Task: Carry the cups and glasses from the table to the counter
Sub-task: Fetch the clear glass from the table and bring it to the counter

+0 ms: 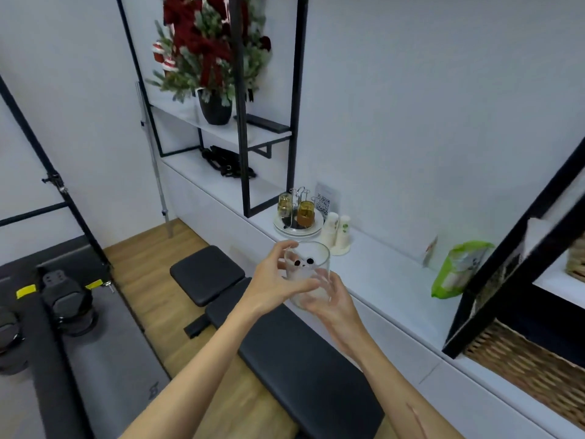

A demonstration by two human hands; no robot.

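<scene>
Left hand (278, 277) and right hand (332, 299) both curled round a clear glass (308, 274), held upright in the air just short of the white counter (395, 280). Beyond the glass on the counter, paper cups (337, 232); further along, a green bag (459, 267). Below the glass, a black bench (285, 343).

I count one clear glass (308, 274) between my two hands, two stacks of paper cups (338, 235), two amber glasses (296, 209) on one rack, one green bag (456, 270), one potted tree (212, 58), one black bench (285, 337)
</scene>
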